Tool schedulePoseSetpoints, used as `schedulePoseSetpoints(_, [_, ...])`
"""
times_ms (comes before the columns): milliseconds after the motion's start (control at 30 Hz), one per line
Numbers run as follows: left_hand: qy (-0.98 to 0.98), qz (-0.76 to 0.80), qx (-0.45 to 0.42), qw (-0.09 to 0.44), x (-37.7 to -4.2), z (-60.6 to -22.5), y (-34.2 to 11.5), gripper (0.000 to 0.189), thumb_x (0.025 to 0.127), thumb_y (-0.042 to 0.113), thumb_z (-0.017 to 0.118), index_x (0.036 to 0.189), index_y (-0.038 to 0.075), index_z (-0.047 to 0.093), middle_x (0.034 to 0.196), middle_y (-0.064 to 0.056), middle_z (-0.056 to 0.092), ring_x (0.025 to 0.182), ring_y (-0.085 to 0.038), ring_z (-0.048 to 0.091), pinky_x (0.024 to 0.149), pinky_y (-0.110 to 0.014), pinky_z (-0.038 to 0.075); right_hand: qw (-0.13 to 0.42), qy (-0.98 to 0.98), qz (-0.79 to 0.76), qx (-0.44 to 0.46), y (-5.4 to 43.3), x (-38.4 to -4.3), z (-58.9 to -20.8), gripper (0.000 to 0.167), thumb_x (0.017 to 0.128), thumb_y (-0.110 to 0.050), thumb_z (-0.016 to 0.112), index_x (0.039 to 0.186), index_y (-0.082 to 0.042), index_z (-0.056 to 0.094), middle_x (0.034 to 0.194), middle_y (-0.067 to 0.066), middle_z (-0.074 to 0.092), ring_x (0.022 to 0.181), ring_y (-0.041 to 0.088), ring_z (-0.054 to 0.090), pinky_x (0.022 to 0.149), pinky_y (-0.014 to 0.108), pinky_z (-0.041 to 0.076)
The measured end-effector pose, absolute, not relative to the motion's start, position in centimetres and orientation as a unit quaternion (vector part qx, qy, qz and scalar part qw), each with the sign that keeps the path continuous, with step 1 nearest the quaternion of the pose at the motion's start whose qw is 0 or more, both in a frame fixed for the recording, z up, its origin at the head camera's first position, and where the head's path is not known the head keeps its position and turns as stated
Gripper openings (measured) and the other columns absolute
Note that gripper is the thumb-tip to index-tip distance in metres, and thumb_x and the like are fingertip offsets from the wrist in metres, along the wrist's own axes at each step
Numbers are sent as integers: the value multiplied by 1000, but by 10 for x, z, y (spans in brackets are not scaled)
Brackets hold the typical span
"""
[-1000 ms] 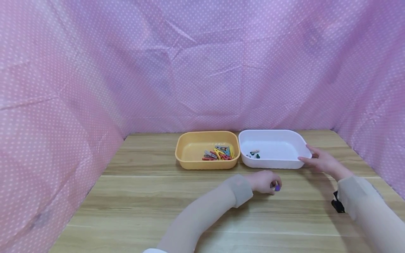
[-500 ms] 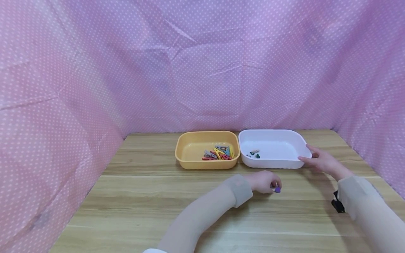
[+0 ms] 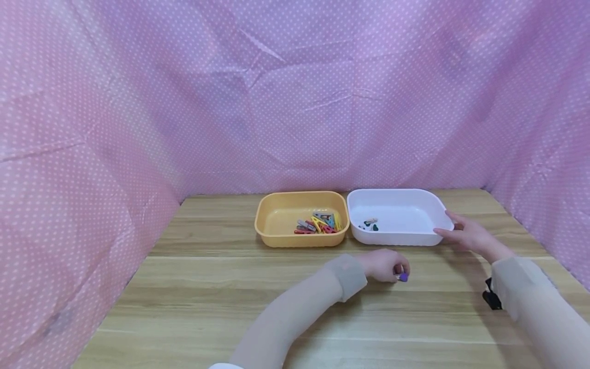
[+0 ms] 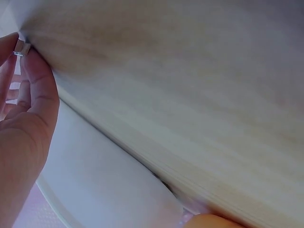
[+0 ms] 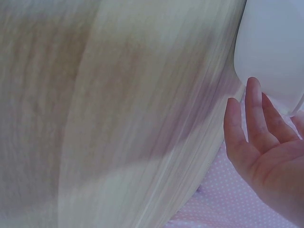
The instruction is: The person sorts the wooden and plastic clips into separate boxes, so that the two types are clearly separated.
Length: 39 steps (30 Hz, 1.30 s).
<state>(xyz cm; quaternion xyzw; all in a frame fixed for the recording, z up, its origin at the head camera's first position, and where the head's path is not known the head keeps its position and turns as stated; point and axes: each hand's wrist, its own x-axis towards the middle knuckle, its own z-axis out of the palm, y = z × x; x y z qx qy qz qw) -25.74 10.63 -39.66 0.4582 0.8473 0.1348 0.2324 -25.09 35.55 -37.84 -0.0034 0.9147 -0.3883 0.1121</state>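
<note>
My left hand (image 3: 382, 264) is low over the table, in front of the white basin (image 3: 401, 239). Between thumb and index finger it pinches a small wooden clip with a purple heart-shaped end (image 3: 403, 277). Only the squared pale tip of the clip (image 4: 21, 48) shows in the left wrist view. At the basin's right end, my right hand (image 3: 470, 237) rests with its fingers extended against the wall. The right wrist view shows those fingers (image 5: 254, 111) fairly straight beside the white plastic. Several small clips with dark green ends (image 3: 371, 224) lie at the basin's left side.
A yellow basin (image 3: 301, 240) stands left of the white one, their ends touching or nearly so. Inside its right half are several coloured clothespins (image 3: 318, 223). The wooden table (image 3: 193, 297) ends at a pink dotted curtain (image 3: 299, 118) behind.
The purple end of the clip has turned and dropped slightly at my left fingertips, showing its heart shape more. Both arms have stayed almost still.
</note>
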Motion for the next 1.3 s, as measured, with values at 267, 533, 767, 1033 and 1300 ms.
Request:
schedulePoseSetpoints(267, [846,151,460,222,-257,-394,106,24,87,8,65,108,20,65,96,9,60,86,0,52,73,-7,39,109,914,-392,-15,359,-249,-381,85,96,-33,54,144,13,1,131,49,31,102,36,61,80,41,55])
schedulePoseSetpoints(533, [837,189,460,228,-246,-382,102,23,89,10,64,111,17,65,99,8,61,89,0,54,76,-7,40,114,915,-386,-21,360,-240,-378,85,97,-34,53,143,13,0,130,48,32,103,36,60,81,44,54])
schedulePoseSetpoints(767, [823,209,478,222,-239,-376,96,23,89,11,64,113,12,65,99,4,62,88,-2,55,75,-5,40,119,920,-373,-20,361,-228,-375,86,97,-36,53,144,13,1,132,48,30,107,40,57,83,45,54])
schedulePoseSetpoints(1033, [835,215,450,234,-238,-372,88,23,90,14,65,113,17,65,100,9,60,89,0,53,77,-8,42,113,917,-382,-22,361,-226,-376,85,96,-33,55,143,14,1,129,48,34,101,34,61,79,37,55])
schedulePoseSetpoints(1300, [835,224,449,225,-237,-366,75,25,90,8,64,114,14,64,100,7,60,90,-1,53,78,-8,42,116,917,-382,-18,361,-225,-377,86,96,-35,55,144,12,0,130,48,33,102,34,60,79,38,55])
